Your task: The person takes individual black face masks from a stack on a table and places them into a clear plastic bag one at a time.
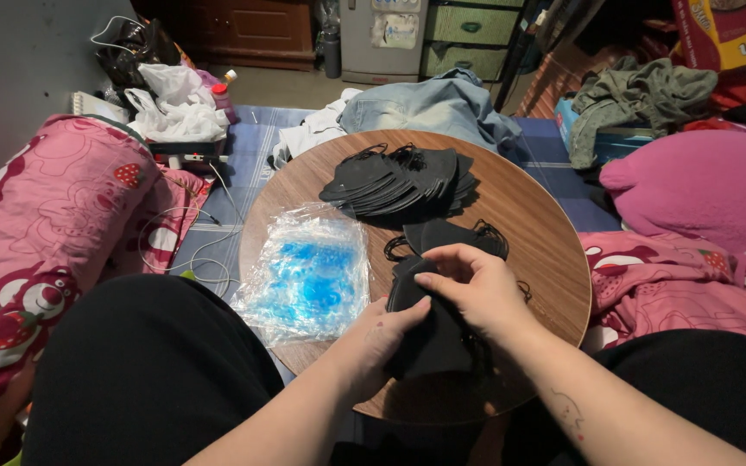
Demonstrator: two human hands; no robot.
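**Black masks held over the round table**

At the table's (554,259) six o'clock edge, a stack of black masks (429,336) is clamped between both hands. The left hand (373,341) supports it from seven o'clock; the right hand (477,289) pinches the top mask from one o'clock. The stack's long axis runs twelve to six. A fanned pile of masks (403,179) lies at twelve o'clock, a clear plastic bag (308,272) at nine.

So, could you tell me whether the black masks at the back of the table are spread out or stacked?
Spread out: the masks lie fanned in an overlapping row on the table.
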